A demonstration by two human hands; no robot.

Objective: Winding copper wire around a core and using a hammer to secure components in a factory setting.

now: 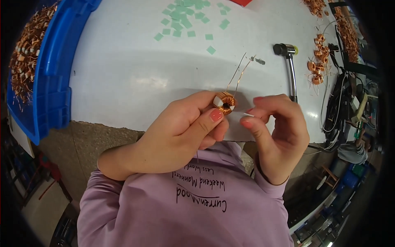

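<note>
Between the thumb and fingers of my left hand (181, 127) is a copper-wound ring coil (224, 103), with white patches on its ring. Two long wire ends (238, 76) stick up and away from it, over the table. My right hand (284, 127) is just to the right of the coil, apart from it. Its thumb and index finger pinch a thin, small white piece (247, 114), whose tip points toward the coil. What kind of piece this is, I cannot make out.
A blue bin (55, 70) full of copper coils stands at the left. Pale green square pieces (181, 18) are scattered at the back. A hammer (290, 66) lies at the right, near a row of coils (319, 57) and black cables (337, 103). The white table (123, 82) has a near edge below my hands.
</note>
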